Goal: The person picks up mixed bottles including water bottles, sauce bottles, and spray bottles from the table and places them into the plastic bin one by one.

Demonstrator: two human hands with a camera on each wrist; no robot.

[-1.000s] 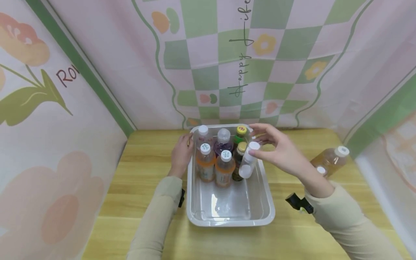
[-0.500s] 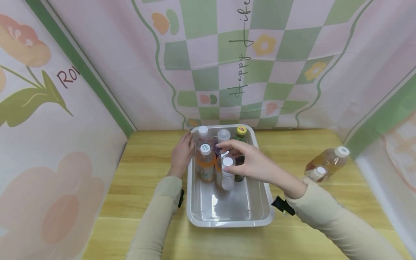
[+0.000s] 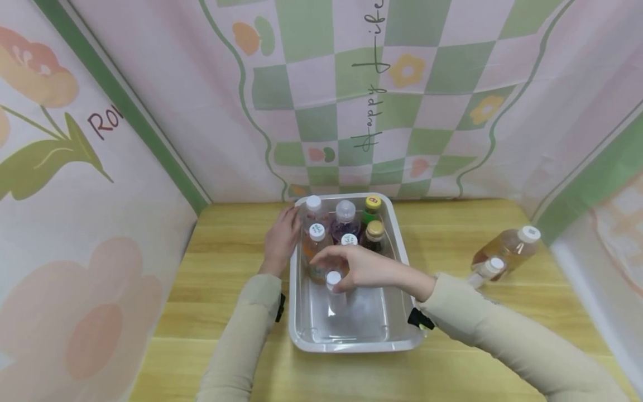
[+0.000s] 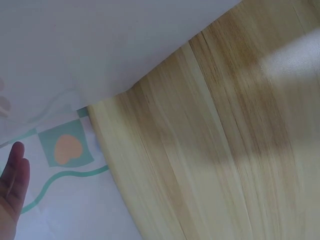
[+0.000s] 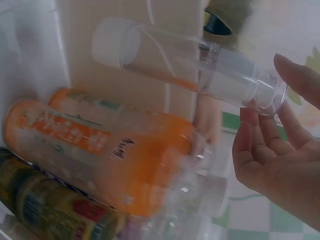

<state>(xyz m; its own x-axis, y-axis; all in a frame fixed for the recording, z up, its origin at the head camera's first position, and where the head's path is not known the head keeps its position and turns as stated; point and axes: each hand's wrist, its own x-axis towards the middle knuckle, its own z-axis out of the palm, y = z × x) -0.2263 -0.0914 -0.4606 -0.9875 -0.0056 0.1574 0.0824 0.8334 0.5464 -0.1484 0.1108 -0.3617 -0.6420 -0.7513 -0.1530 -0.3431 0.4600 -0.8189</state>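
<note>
My right hand (image 3: 364,267) pinches the top end of a small clear bottle (image 5: 165,57) with a white base, above the front part of the grey plastic bin (image 3: 351,347). In the right wrist view the bottle looks see-through, with a whitish section near its neck. Fingertips of my left hand (image 3: 281,241) rest at the bin's left rim; in the left wrist view its fingers (image 4: 19,175) look straight. Behind the held bottle stand two orange-labelled bottles (image 5: 145,170), a purple drink bottle (image 3: 345,224), a gold-capped bottle (image 3: 374,233) and a yellow-capped one (image 3: 372,206).
Another clear bottle (image 3: 313,206) with a white cap stands in the bin's back left corner. On the wooden table (image 3: 226,245) to the right are a large amber bottle (image 3: 504,250) and a small white-capped bottle (image 3: 489,269). Patterned cloth hangs behind and at both sides.
My right hand has carried the small clear bottle from the bin's right side leftward and toward me, past the other bottles. My left hand has stayed at the rim.
</note>
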